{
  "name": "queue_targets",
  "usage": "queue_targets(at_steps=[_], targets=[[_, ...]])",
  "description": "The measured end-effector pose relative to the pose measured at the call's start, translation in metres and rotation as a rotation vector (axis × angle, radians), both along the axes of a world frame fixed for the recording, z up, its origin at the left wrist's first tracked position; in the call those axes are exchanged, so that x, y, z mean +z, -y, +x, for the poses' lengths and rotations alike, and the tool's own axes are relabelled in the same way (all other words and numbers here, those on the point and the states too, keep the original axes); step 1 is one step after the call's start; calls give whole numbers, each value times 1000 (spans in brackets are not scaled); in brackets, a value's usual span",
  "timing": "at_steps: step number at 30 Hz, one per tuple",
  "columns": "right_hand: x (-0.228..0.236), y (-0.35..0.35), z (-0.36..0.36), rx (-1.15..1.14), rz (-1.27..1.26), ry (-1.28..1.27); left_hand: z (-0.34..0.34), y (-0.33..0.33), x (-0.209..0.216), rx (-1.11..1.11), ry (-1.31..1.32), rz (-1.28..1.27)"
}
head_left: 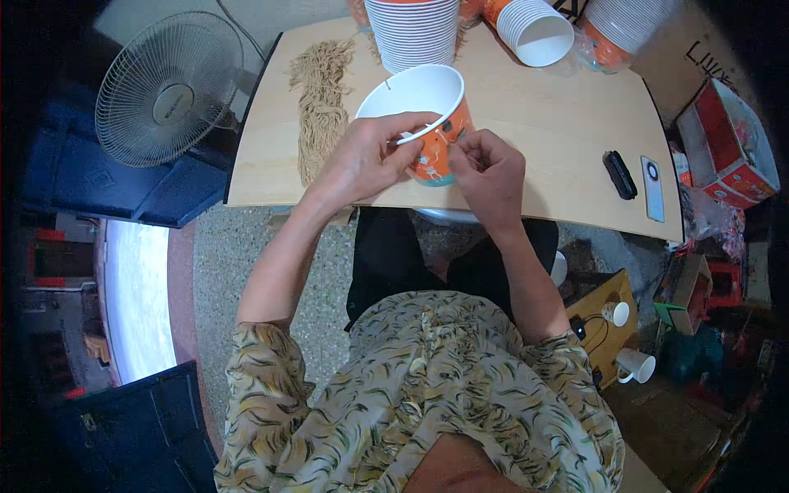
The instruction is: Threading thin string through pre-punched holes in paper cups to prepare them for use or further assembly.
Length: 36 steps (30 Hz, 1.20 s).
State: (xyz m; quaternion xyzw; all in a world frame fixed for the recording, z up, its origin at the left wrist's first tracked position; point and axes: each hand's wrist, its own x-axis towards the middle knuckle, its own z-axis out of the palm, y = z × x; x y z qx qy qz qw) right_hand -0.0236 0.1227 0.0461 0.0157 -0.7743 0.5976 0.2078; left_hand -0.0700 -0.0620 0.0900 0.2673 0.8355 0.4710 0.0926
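A white paper bucket [440,89] with an orange printed outside stands tilted near the table's front edge. My left hand [367,154] is closed on its near rim, thumb outside and fingers over the inside. Against the bucket's right side, my right hand [491,174] pinches with thumb and forefinger; what lies between the fingertips is too small to make out. A short dark strand hangs over the bucket's far rim. Left of the bucket lies a long bundle of beige cords [322,111].
Behind the bucket rises a tall stack of white buckets [413,37], with another stack [542,37] lying on its side. A black object [620,175] and a silver remote [652,189] lie at the table's right. A fan [173,103] stands left, beyond the table edge.
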Motion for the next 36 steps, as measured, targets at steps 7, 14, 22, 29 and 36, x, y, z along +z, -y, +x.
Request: queue_targets(at_steps=[7,14,22,29,36], targets=[[-3,-4,-2,98,-185,108,6,-5,5,-15,-29,4],[0,-13,6,157,-306,89,10,-7,3,-5,-133,-32],[4,-27,13,90,-217,17,6,0,-23,-2,-509,-206],[6,-29,18,174,-253,-3,15,-24,11,-59,-74,296],[11,-33,24,256,-331,123,7,-14,-2,-83,22,254]])
